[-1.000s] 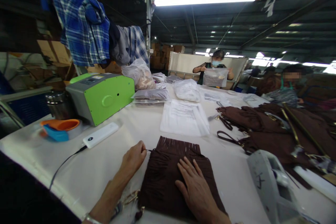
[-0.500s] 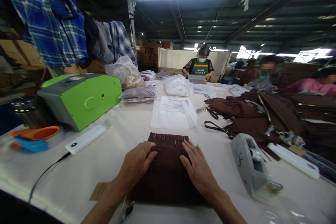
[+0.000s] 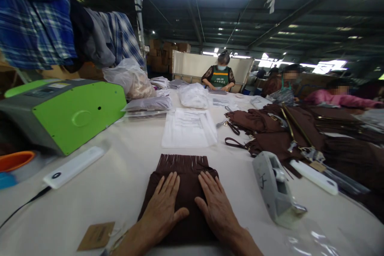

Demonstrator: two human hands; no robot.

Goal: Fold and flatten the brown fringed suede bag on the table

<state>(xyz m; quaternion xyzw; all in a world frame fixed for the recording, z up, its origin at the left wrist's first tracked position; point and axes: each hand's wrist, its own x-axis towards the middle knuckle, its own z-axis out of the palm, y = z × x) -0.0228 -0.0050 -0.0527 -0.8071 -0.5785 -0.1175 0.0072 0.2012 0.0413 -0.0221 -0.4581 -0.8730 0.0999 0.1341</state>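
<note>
Both hands are down flat on the brown fringed piece [image 3: 180, 176] in the middle of the white table [image 3: 120, 192]; the left hand [image 3: 163, 210] has its fingers spread wide and straight, palm pressing, gripping nothing; the right hand [image 3: 214, 206] mirrors it just beside, fingers long and open, thumb nearly meeting the left thumb; the fringe edge points away from the person, its strands lying fairly even past the fingertips. This looks like a smoothing press, and to do it well the palms should push evenly outward from the centre so no crease gets trapped, with the fringe kept straight rather than dragged sideways.

Now the room around it; to the right the grey tape dispenser [image 3: 274, 192] sits near the fabric's edge, so a wide sweep that way has little margin; a clear plastic bag [image 3: 312, 240] lies just beyond it at the near edge; to the left there is bare cloth out to the white power bank [image 3: 73, 167] and its cable, with a brown paper tag [image 3: 96, 236] near the left wrist; ahead, open table up to the printed sheets [image 3: 189, 128]; the green machine [image 3: 64, 114] and the pile of brown bags [image 3: 279, 132] stand well apart.
</note>
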